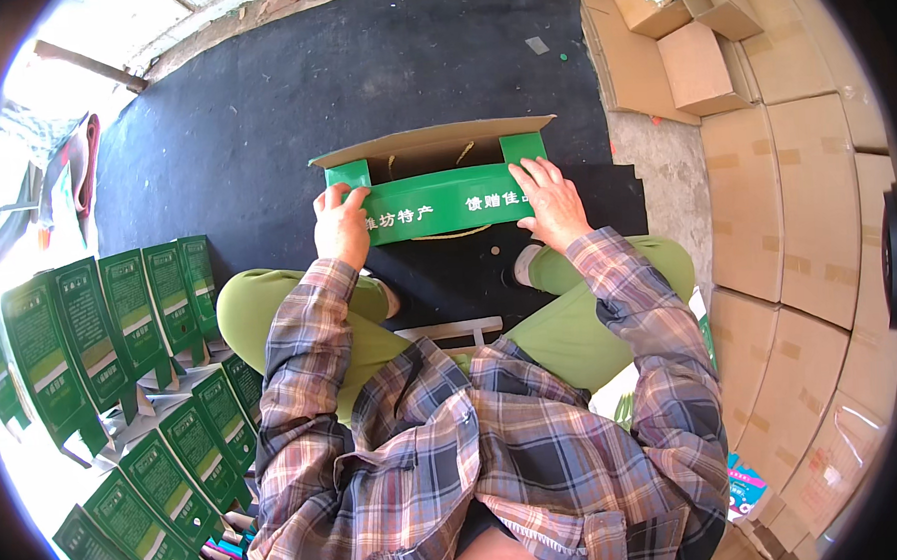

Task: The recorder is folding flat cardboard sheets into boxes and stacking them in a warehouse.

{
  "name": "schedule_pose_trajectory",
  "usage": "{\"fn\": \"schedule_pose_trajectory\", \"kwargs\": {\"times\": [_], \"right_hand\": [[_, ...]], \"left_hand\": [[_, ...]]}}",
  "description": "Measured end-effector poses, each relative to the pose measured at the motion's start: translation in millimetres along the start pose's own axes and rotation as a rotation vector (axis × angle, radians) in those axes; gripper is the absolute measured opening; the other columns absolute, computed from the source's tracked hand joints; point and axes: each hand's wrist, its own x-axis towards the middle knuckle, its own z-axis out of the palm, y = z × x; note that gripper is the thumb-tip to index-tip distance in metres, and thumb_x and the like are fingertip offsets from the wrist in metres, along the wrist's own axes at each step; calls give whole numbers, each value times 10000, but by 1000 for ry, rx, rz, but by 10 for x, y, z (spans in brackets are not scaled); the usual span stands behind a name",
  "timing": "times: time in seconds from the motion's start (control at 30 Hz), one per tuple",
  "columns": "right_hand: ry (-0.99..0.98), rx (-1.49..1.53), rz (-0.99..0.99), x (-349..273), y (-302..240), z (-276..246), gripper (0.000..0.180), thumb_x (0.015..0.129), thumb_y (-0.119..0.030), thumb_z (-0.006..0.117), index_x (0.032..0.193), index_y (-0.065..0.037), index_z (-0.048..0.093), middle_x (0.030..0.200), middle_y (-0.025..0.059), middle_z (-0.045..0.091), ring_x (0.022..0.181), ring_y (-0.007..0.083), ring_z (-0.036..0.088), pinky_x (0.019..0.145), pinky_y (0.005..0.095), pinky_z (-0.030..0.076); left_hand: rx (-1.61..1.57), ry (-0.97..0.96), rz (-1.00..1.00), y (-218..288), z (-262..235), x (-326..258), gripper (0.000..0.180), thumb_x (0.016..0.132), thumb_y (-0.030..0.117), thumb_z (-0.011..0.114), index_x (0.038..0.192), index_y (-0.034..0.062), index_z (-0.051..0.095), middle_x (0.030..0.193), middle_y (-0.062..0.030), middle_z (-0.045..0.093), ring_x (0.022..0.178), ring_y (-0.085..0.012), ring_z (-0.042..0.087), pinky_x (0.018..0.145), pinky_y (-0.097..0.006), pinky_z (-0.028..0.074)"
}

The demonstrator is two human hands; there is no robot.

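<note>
In front of my knees stands a green cardboard gift box (445, 202) with white printing on its near panel. Its top is open: the brown inside of the far panel shows, and small green flaps stick up at both ends. Two rope loops hang inside against the far panel, and another rope handle (454, 234) shows along the near side. My left hand (343, 225) grips the left end of the box, fingers curled over the top corner. At the right end my right hand (550, 203) holds the corner, its fingers laid across the flap and near panel.
Rows of folded green boxes (100, 325) stand at my left. Stacked brown cartons (745, 197) form a wall on my right, with opened cartons (699, 64) at the far right. A black mat (359, 74) covers the floor ahead. My bent legs flank the work.
</note>
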Motion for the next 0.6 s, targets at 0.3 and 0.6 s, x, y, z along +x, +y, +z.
{"fn": "schedule_pose_trajectory", "kwargs": {"times": [0.3, 0.6], "right_hand": [[5, -8, -67, 57, 15, 9, 768, 586, -118, 785, 1272, -146, 443, 1190, 86, 470, 1144, 269, 426, 896, 396, 420], [-27, 40, -112, 103, 74, -7, 749, 601, -130, 761, 1277, -130, 439, 1173, 85, 473, 1133, 273, 423, 895, 401, 399]], "left_hand": [[163, -197, 135, 259, -92, -96, 840, 500, 194, 831, 1247, 226, 448, 1158, -80, 449, 1130, -296, 422, 844, -546, 399], [149, -259, 136, 212, -65, -11, 781, 514, 213, 806, 1223, 220, 479, 1070, -73, 481, 1081, -276, 444, 824, -512, 393]]}}
